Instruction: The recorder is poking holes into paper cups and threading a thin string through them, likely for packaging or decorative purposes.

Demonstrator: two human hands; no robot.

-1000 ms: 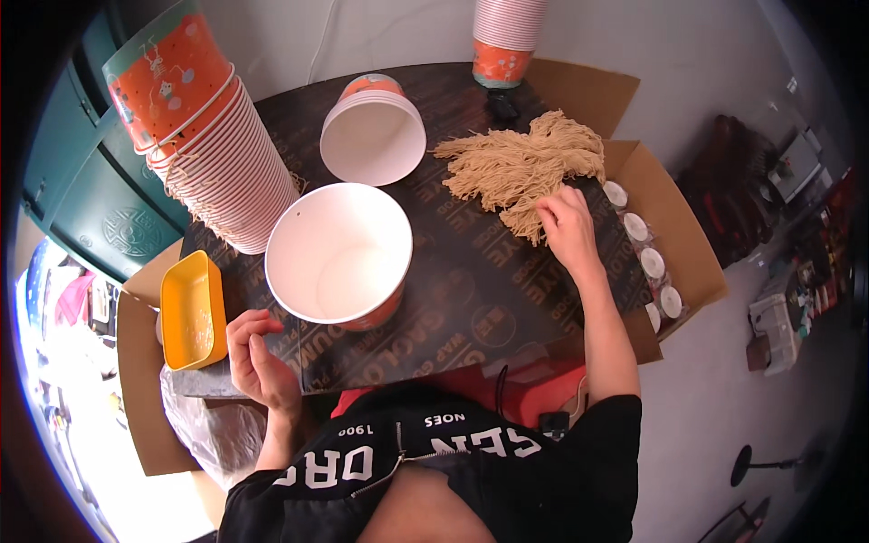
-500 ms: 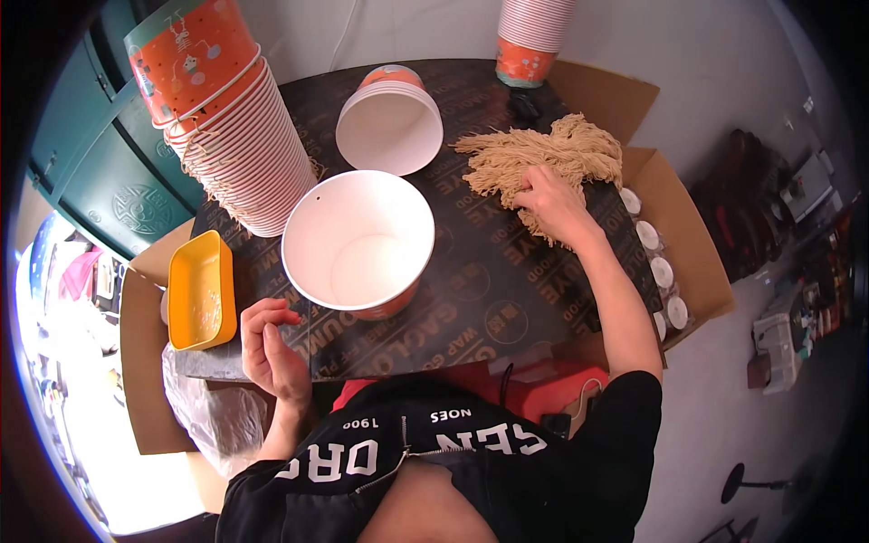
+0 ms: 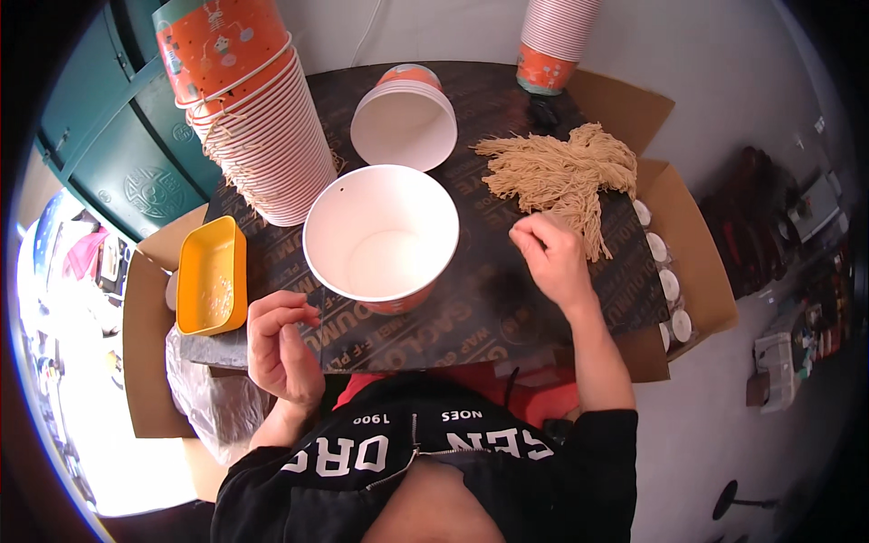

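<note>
A white-lined paper bucket [image 3: 385, 226] with an orange outside stands in front of me, with a small hole below its rim at the far left. My left hand [image 3: 285, 348] is just left of the bucket's near side, fingers curled in against the thumb. To the bucket's right, my right hand [image 3: 552, 258] hovers over the table in a pinch. Whatever either hand may hold is too small to make out. A bundle of tan strings [image 3: 566, 172] lies just beyond my right hand, apart from its fingertips.
A tall stack of orange paper buckets [image 3: 262, 136] with strings along its side rises at left. Several nested buckets [image 3: 405, 127] lie on their side at the back. A yellow tray [image 3: 237, 271] sits at the dark table's [image 3: 489, 317] left edge; a cardboard box [image 3: 692, 262] with white-lidded items stands right.
My right hand has come off the string bundle, moving down and toward me. My left hand has risen slightly, still curled. The whole view has shifted a little.
</note>
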